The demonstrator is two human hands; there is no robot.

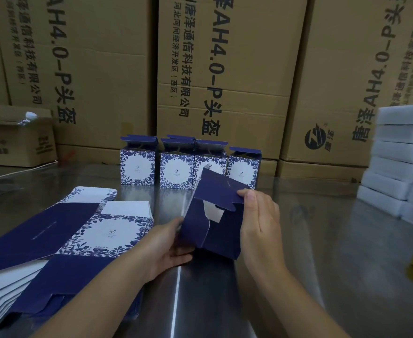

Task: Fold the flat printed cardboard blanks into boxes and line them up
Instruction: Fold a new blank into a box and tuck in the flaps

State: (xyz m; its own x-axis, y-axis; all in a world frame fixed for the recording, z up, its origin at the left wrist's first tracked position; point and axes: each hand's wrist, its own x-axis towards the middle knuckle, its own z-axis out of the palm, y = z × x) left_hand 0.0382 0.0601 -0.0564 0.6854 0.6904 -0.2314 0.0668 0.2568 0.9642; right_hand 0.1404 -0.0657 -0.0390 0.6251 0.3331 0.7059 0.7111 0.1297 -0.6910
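Head view: half-folded box (212,230) was held over the middle of the surface (322,240)
Left grip (166,247) curled round its side to steady it; right grip (259,215) pinched the end flap for tucking

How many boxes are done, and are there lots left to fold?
Four folded boxes stand in a row at the back. The left hand and right hand hold a fifth box, its flaps half closed. A stack of flat blanks waits beside them.
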